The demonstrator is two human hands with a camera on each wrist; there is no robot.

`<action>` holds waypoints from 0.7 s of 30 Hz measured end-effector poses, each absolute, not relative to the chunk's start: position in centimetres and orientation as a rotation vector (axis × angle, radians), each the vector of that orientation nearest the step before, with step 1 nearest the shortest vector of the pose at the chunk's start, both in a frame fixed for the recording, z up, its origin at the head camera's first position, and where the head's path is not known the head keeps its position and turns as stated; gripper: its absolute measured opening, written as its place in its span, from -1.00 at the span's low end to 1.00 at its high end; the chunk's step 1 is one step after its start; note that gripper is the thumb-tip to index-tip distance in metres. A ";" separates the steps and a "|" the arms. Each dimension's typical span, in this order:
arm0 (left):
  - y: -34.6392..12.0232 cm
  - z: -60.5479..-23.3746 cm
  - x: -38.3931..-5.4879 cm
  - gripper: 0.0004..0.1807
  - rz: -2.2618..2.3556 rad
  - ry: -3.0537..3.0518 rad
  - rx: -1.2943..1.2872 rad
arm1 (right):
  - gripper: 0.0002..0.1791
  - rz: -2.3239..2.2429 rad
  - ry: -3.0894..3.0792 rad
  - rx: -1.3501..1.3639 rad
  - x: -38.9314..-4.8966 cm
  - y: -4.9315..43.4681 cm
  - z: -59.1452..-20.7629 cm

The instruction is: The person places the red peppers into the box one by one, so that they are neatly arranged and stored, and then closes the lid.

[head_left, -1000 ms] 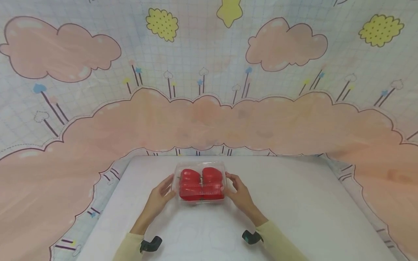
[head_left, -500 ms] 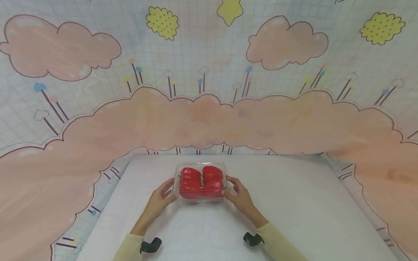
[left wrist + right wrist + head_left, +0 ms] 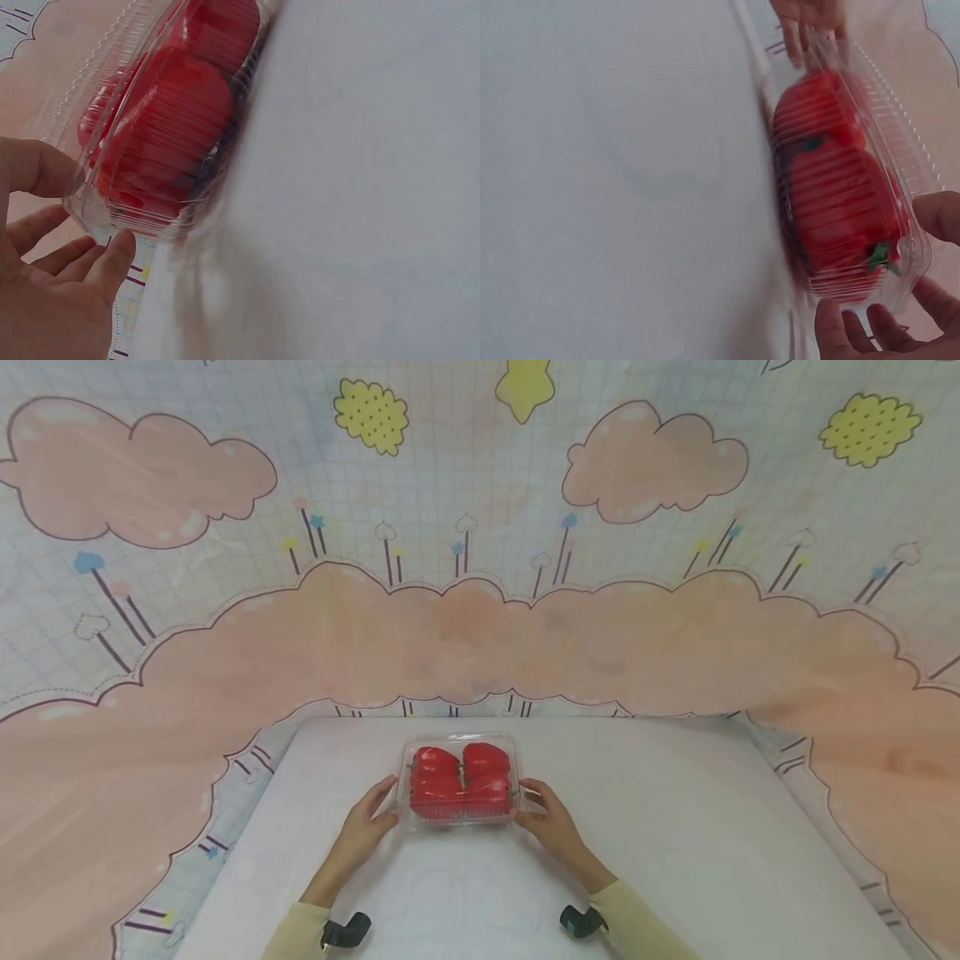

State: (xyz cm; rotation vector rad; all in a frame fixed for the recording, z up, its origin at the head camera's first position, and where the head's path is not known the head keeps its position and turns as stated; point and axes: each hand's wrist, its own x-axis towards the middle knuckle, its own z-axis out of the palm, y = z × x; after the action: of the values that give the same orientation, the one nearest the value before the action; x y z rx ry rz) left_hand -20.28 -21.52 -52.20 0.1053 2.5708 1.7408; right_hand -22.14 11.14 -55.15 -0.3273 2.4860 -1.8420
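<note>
A clear plastic clamshell box (image 3: 459, 820) rests on the white table, its lid down over several glossy red bell peppers (image 3: 435, 793). Green stems (image 3: 877, 256) show through the wall in the right wrist view. My left hand (image 3: 362, 827) is at the box's left end, with relaxed fingers beside or touching the wall. At the opposite end is my right hand (image 3: 553, 827), thumb near the front corner and fingers along the side. Neither hand curls round the box; exact fingertip contact is hard to tell.
The white table (image 3: 675, 827) stretches out on both sides of the box. Behind and around it hangs a patterned cloth (image 3: 480, 643) with pink clouds. A dark camera mount (image 3: 347, 931) sits at the left wrist, another camera mount (image 3: 582, 922) at the right.
The box has tipped back from a forward tilt to lie flatter on the table. Both hands have slid slightly down its ends, and the right thumb has drawn off the front corner.
</note>
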 end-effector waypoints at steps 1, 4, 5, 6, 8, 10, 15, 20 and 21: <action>-21.5 -52.3 -20.2 -0.34 1.720 2.584 0.081 | -0.42 -1.852 2.473 -0.326 -22.1 11.1 -55.2; -21.5 -52.6 -20.0 -0.38 1.703 2.599 0.022 | -0.46 -1.890 2.438 -0.304 -22.1 11.1 -55.3; -21.5 -52.7 -20.0 -0.39 1.719 2.592 0.009 | -0.47 -1.899 2.435 -0.297 -22.1 11.1 -55.3; -21.5 -52.9 -19.9 -0.40 1.734 2.582 0.001 | -0.48 -1.908 2.423 -0.276 -22.1 11.1 -55.3; -21.6 -53.2 -19.8 -0.42 1.769 2.564 -0.006 | -0.50 -1.917 2.405 -0.258 -22.1 11.0 -55.3; -21.5 -53.4 -19.7 -0.44 1.809 2.539 -0.020 | -0.51 -1.908 2.399 -0.241 -22.0 11.0 -55.4; -21.3 -53.7 -19.8 -0.44 1.861 2.519 -0.092 | -0.53 -1.898 2.393 -0.263 -22.1 10.9 -55.5; -21.1 -53.5 -20.0 -0.45 1.887 2.481 -0.120 | -0.51 -1.918 2.345 -0.245 -22.2 10.7 -55.3; -21.0 -53.4 -19.9 -0.45 1.884 2.470 -0.109 | -0.50 -1.922 2.335 -0.238 -22.2 10.7 -55.3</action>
State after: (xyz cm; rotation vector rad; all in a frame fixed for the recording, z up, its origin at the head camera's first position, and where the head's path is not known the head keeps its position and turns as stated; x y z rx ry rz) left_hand -19.92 -21.04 -53.43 -0.1087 2.4703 1.8836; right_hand -22.22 10.66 -55.27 -0.2381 2.3346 -1.9222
